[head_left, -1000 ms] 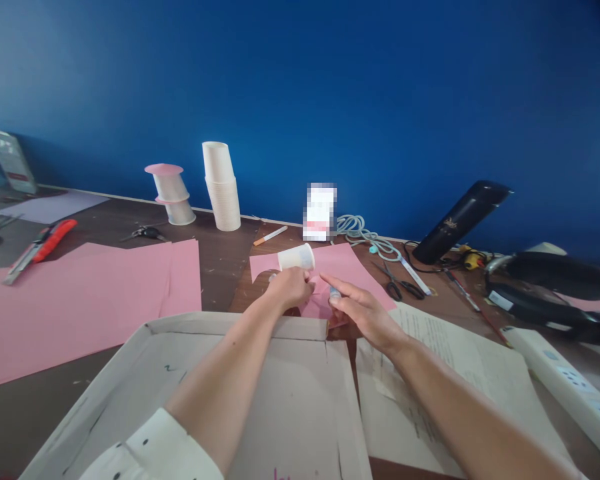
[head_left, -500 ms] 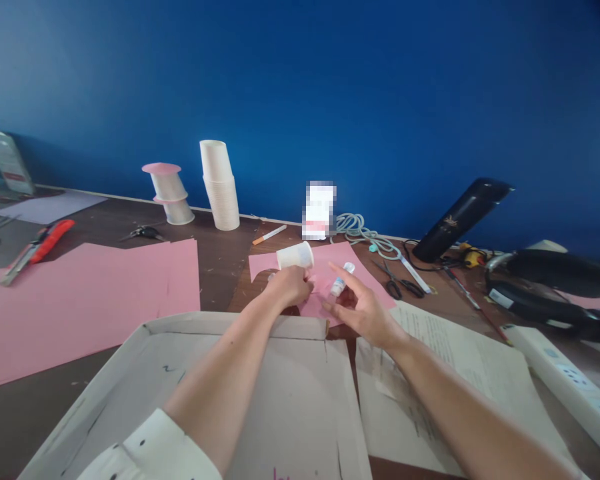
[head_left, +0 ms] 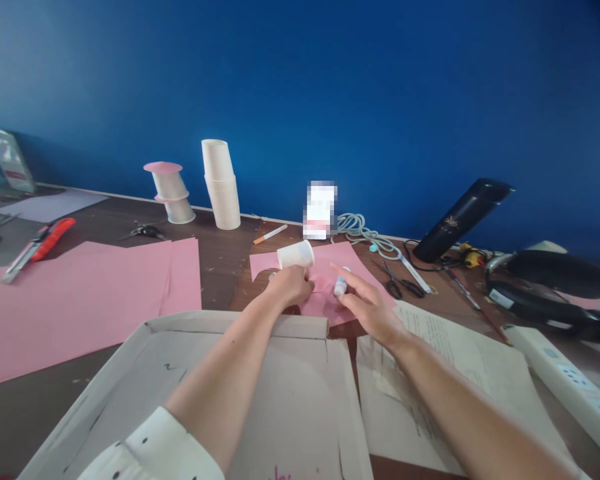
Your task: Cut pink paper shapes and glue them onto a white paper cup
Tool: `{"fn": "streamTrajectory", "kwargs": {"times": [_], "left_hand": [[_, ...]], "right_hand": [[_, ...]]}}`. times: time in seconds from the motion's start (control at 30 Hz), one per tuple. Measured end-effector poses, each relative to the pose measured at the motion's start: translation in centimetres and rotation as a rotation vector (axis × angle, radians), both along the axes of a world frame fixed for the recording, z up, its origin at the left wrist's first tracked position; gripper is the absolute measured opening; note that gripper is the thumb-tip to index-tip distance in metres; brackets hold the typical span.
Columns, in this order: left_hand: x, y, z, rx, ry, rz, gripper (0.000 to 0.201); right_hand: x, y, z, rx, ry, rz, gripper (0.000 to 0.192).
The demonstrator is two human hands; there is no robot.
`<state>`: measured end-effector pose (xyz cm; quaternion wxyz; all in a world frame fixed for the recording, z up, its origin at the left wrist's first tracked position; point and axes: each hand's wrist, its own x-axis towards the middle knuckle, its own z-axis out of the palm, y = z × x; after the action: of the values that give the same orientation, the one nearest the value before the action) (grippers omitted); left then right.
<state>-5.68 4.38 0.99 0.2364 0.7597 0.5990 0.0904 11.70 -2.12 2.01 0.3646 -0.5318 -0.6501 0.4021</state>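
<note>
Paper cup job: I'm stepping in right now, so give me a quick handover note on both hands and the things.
Left hand: closed on a paper cup lying sideways over the small pink sheet.
Right hand: holds a small glue bottle just right of the cup.
Done: two pink-topped cups stand at the wall by the cup stack.
Left: this cup shows no pink top yet.

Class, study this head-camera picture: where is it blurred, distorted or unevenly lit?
Head view: a pixelated patch hides the small white carton by the wall; the table edge bows from wide-angle distortion; the blue wall darkens toward the right corner; right hand and left hand look slightly soft.
</note>
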Motion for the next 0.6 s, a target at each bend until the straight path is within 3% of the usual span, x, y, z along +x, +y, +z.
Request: {"fn": "streamTrajectory", "kwargs": {"times": [0.3, 0.6], "left_hand": [[0.01, -0.01, 0.00, -0.005, -0.013, -0.012, 0.022], [0.03, -0.06, 0.20, -0.022, -0.015, -0.005, 0.022]], "right_hand": [[-0.43, -0.26, 0.62, -0.070, 0.122, 0.034, 0.050], [-0.53, -0.31, 0.50, -0.033, 0.095, 0.013, 0.048]]}}
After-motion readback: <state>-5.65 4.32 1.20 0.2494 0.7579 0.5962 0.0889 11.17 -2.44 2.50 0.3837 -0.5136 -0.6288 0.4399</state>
